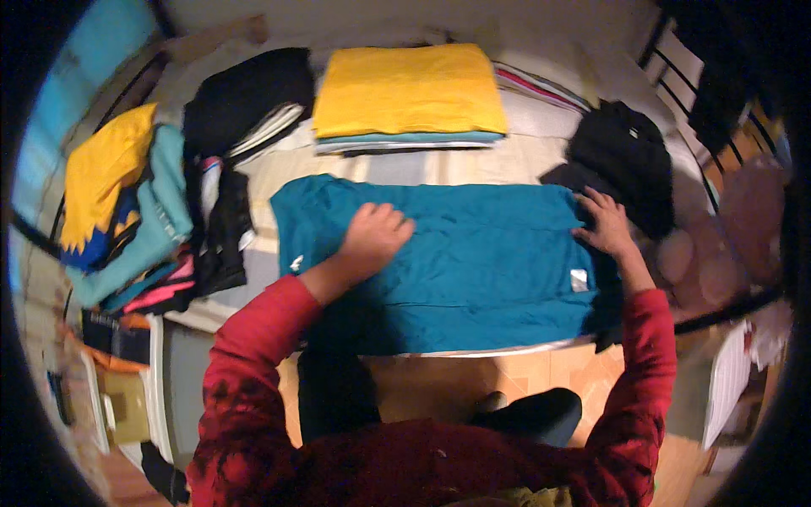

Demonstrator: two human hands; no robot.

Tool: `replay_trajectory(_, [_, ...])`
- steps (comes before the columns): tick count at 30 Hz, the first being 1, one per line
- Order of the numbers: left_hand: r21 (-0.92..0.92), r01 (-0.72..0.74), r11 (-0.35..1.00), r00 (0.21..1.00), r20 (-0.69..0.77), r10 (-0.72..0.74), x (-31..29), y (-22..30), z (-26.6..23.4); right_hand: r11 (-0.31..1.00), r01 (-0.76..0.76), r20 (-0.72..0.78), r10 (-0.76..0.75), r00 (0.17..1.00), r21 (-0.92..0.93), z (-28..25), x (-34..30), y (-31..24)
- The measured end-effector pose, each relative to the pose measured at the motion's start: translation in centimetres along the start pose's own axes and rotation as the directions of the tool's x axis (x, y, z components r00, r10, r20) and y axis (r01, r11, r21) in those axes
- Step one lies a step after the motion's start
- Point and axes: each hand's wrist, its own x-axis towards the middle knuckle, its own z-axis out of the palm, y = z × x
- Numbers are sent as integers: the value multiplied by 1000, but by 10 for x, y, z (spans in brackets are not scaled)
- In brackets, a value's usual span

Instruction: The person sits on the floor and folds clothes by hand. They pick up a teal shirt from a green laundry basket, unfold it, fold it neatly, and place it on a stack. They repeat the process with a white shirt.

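A teal garment lies spread as a long rectangle across the bed in front of me. It has a small white mark near its left end and a white label near its right end. My left hand rests on the garment's left part, its fingers curled together against the cloth. At the far right corner of the same cloth is my right hand, thumb and fingers apart along the edge. Some creases run through the middle of the fabric.
Behind the garment stands a folded stack topped with yellow cloth. Black clothes and a heap with a turquoise garment lie at left. A black bundle sits at right, near a plush toy and metal bed rails.
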Motion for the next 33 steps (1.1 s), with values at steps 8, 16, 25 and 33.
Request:
replay_trajectory(8, [-18, 25, 1000, 999, -26, -26, 0, 4, 3, 949, 31, -408, -165, 898, -315, 33, 33, 16])
replay_trajectory(16, [-75, 95, 993, 995, -11, -96, -1, 4, 3, 916, 42, -373, -204, 905, -399, 36, 26, 38])
replay_trajectory(25, [-122, 328, 937, 944, 62, -323, -16, -24, -15, 908, -285, -273, 203, 940, -308, -5, -40, 22])
replay_trajectory(33, [-263, 207, 942, 975, 132, -177, -9, 22, -45, 940, -83, -771, 319, 551, 330, 38, -240, -95])
